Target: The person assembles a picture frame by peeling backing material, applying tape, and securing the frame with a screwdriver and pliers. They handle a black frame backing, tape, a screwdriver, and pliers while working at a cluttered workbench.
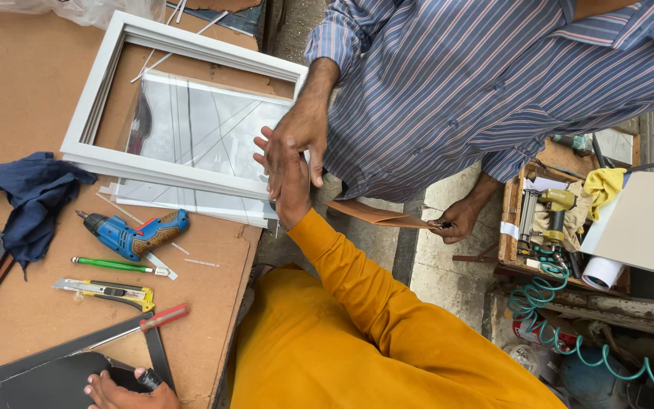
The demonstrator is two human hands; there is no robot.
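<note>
My right hand [291, 188], in a yellow sleeve, reaches to the right edge of a clear glass sheet [206, 129] and holds it with the fingers stretched out. The glass lies tilted inside a white picture frame [98, 85] on the brown board table [32, 76]. A co-worker's hand [306, 129] in a striped sleeve lies over my fingers at the same edge. My left hand [126, 394] sits at the bottom edge of the view, gripping the corner of a black frame [39, 362]; a small dark rounded piece is by its thumb.
On the table lie a dark blue cloth [32, 198], a blue cordless screwdriver [136, 233], a green pen [115, 265], a yellow utility knife [107, 291] and a red-handled tool [157, 318]. The co-worker's other hand [457, 220] holds brown card. A wooden tool box [510, 220] and a teal coiled hose [569, 333] sit at the right.
</note>
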